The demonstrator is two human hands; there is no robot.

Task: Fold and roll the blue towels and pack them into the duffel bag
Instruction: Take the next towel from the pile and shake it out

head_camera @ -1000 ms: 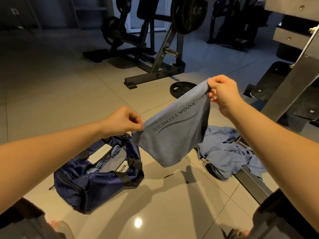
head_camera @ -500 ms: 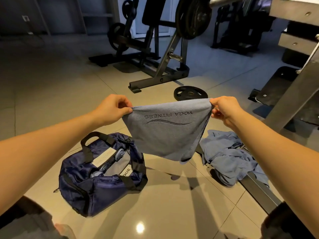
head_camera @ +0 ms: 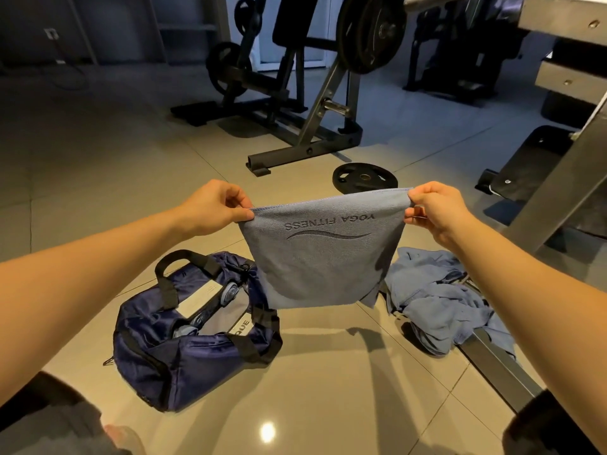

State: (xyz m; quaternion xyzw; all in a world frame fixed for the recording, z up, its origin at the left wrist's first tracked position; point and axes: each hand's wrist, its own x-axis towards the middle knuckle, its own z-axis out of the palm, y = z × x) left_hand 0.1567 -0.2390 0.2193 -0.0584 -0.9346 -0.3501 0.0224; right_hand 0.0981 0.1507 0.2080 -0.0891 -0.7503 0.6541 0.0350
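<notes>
The person is holding one blue towel (head_camera: pixel 322 257) up in the air near the middle of the view, stretched level between both hands. The left hand (head_camera: pixel 213 205) is pinching the top corner at nine o'clock of the cloth, thumb and curled fingers closing narrowly on the hem. The right hand (head_camera: pixel 437 208) is pinching the opposite corner at three o'clock in the same tight grip. Hung from its top edge this way, the towel is dropping flat, with its "YOGA FITNESS" lettering reading upside down and a second layer peeking out at five o'clock. I judge the person is squaring the edges of a half-folded towel before the next fold or the roll. The duffel bag (head_camera: pixel 184 349) is lying on the tiled floor (head_camera: pixel 328 389) at seven o'clock of the towel. Its opening is gaping upward and rolled towels (head_camera: pixel 230 292) are showing inside, so a finished roll is probably facing only a short drop. A loose pile of blue towels (head_camera: pixel 440 300) is waiting at four o'clock, heaped against a metal rail (head_camera: pixel 492 366), handy for the right hand. A weight plate (head_camera: pixel 364 177) is lying at twelve o'clock, just beyond the hem. With that pile unfolded, the task is looking only partway done.
</notes>
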